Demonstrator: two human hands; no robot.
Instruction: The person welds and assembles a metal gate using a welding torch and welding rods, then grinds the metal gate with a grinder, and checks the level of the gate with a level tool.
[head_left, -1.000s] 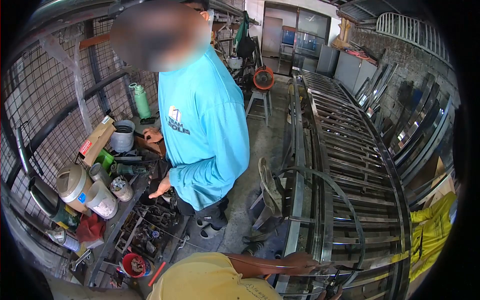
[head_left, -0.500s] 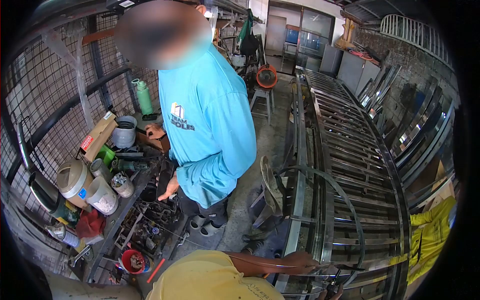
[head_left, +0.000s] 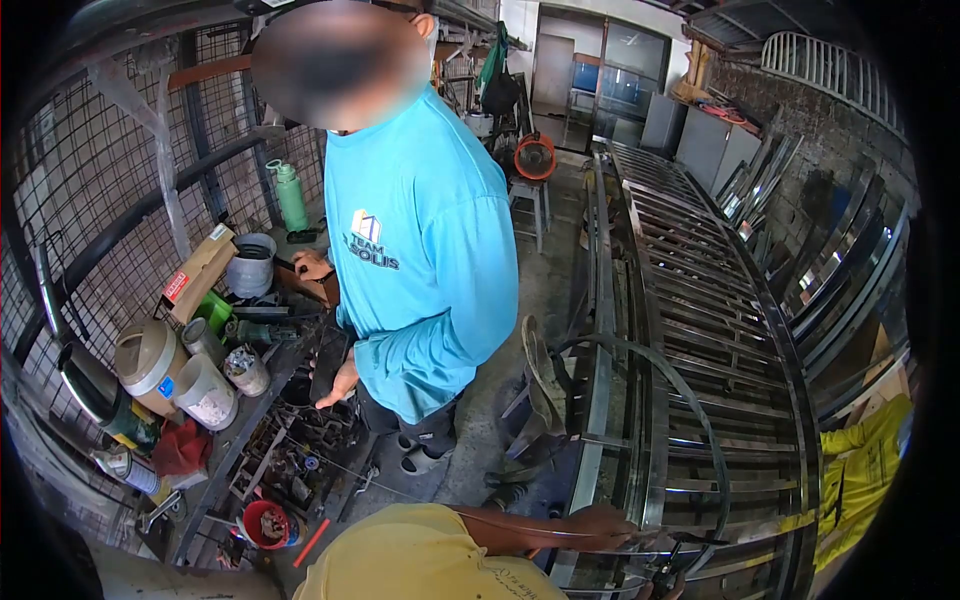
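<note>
The wearer's left hand (head_left: 600, 527) reaches to the near end of a long, silver-coloured slatted metal frame (head_left: 655, 400), its finger closure unclear. The right hand (head_left: 674, 586), partly cropped, is beside a black tool (head_left: 664, 570), its grip indistinct. Nearby, a person in a light-blue long-sleeved shirt (head_left: 420, 230) stands at a cluttered bench (head_left: 222, 452).

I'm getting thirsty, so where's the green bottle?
The green bottle stands at the upper left of the head view, just beyond the grey bucket and left of the person in the blue shirt.
</note>
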